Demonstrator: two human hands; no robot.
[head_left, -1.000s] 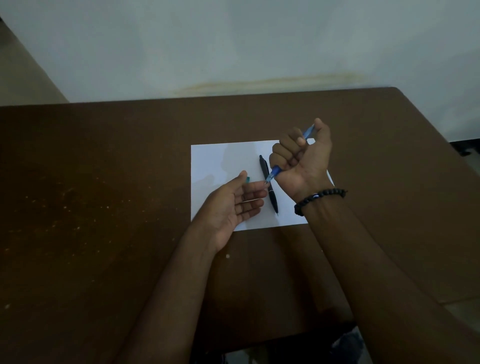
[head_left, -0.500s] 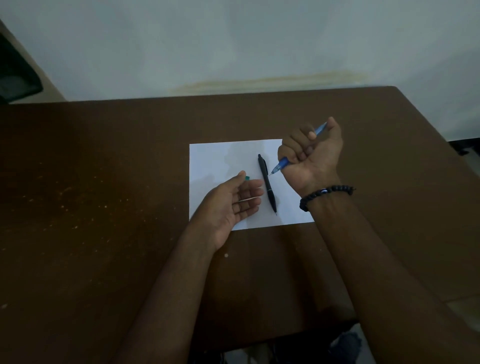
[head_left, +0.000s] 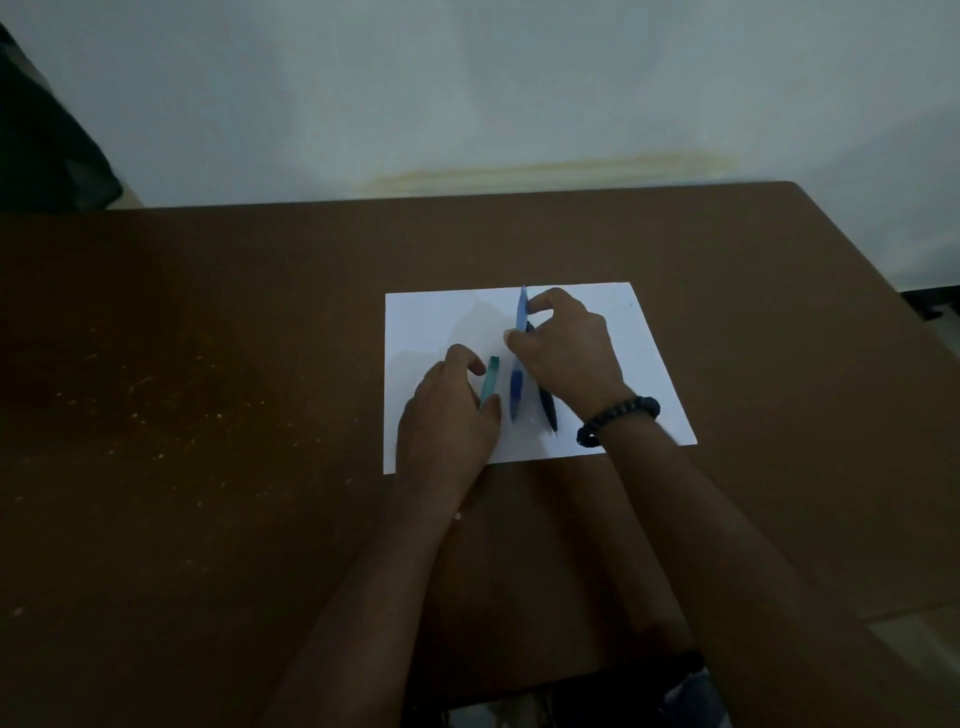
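A white sheet of paper (head_left: 639, 364) lies on the brown table (head_left: 208, 415). My right hand (head_left: 566, 353), with a dark bead bracelet on the wrist, pinches a blue pen (head_left: 518, 374) between thumb and fingers. The pen lies lengthwise low over the sheet. A black pen (head_left: 548, 410) lies on the paper just right of it, partly hidden under that hand. My left hand (head_left: 447, 415) is palm down on the sheet with its fingers loosely curled. Its thumb lies against the lower end of a green pen (head_left: 490, 376) that rests on the paper.
A pale wall (head_left: 519, 104) rises directly behind the table's far edge. A dark object (head_left: 47, 150) sits at the far left corner. Small light specks dot the table's left half. The right table edge runs diagonally at the right side.
My right hand turned over and brought the blue pen down onto the paper beside the black pen. My left hand flipped from palm up to palm down next to the green pen.
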